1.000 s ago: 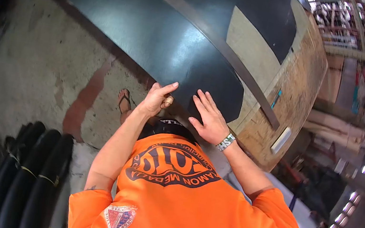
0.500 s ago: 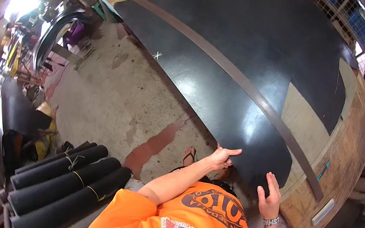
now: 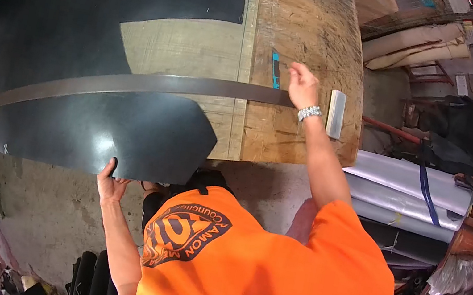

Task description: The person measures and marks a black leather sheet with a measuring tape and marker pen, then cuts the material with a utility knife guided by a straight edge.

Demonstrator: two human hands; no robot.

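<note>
My left hand point(image 3: 111, 184) grips the near edge of a black sheet point(image 3: 145, 132) that looks like leather, its thumb on top and its fingers partly hidden below. The sheet's pointed right end lies near the table's front edge. My right hand point(image 3: 304, 87) hovers over the right end of a long flat brown straightedge point(image 3: 159, 83), fingers loosely curled and nothing visible in them. Just left of its fingertips a teal utility knife point(image 3: 276, 70) lies on the wooden tabletop, apart from the hand. The straightedge lies across the black sheet.
The wooden table point(image 3: 306, 28) carries a pale board point(image 3: 178, 44) under the sheet. A grey-white block point(image 3: 335, 114) lies near its right edge. Silvery rolls point(image 3: 406, 182) are stacked to the right, and black rolls point(image 3: 92, 280) stand below left.
The view has swung to the right. My right hand has moved from beside the sheet's end out over the straightedge's end, near the knife. My left hand still grips the sheet's edge.
</note>
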